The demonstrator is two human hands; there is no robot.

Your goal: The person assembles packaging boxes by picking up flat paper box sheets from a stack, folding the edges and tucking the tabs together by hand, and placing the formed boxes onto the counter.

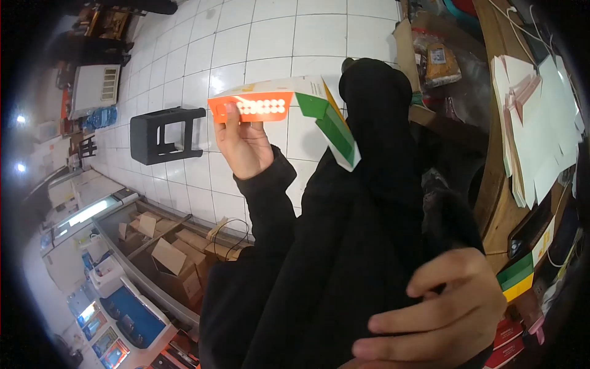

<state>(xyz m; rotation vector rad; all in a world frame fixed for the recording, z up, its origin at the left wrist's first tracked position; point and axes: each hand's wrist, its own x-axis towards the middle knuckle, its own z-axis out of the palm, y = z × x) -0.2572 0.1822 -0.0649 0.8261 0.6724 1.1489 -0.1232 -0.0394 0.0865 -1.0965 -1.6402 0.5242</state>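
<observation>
My left hand (244,147) is raised in front of me and pinches an unfolded printed carton (307,86), thumb on its orange flap. The orange flap carries rows of bright white dots, and a green and white end hangs down beside my dark-clothed leg (376,98). Close to the camera, in front of my dark clothing, is my right hand (445,307). Its fingers are apart and slightly bent, with nothing visible between them. A similar green, yellow and white carton (519,277) lies behind it on the right.
A black stool (144,136) stands on the white tiled floor (270,37). To the lower left, open cardboard boxes (175,255) fill a cabinet. On the right, a wooden table (495,212) bears stacked white paper sheets (541,135). A clear food packet (439,64) lies at upper right.
</observation>
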